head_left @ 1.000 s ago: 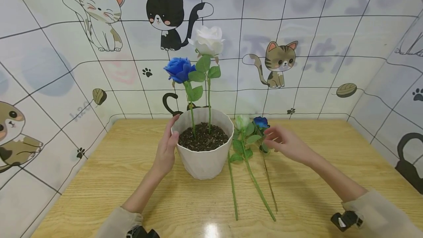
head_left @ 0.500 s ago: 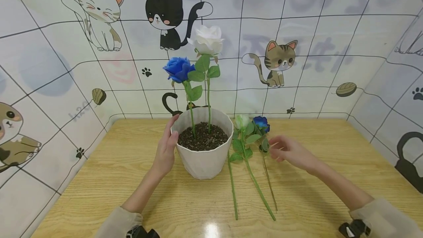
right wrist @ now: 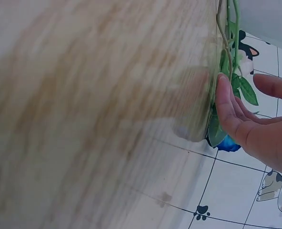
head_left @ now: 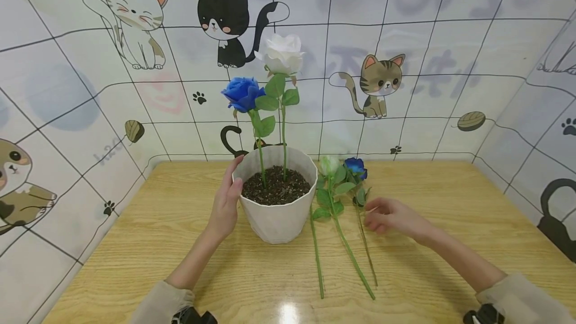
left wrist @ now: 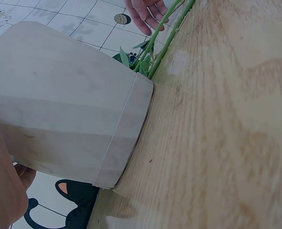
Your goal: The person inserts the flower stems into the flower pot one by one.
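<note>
A white faceted flowerpot (head_left: 276, 224) filled with dark soil (head_left: 276, 194) stands on the table. Upright in it are a blue rose (head_left: 244, 95) and a white rose (head_left: 283, 55). My left hand (head_left: 226, 206) grips the pot's left side, thumb at the rim; the left wrist view shows this hand (left wrist: 6, 186) against the pot wall. Right of the pot lie a pale green-white rose (head_left: 330, 166), a dark-tipped blue rose (head_left: 356, 166) and a stem (head_left: 317, 259) whose bloom is hidden. My right hand (head_left: 396, 220), fingers loosely bent, hovers beside the blue rose's brownish stem, holding nothing.
The wooden table (head_left: 171, 244) meets a wall covering (head_left: 306, 114) printed with grid lines and cartoon cats close behind the pot. Similar side panels rise at left and right. The lying stems point toward the table's near side.
My right hand has drawn back from beside the blue bloom and come lower, toward the stem. The left hand, pot and flowers stay nearly as they were.
</note>
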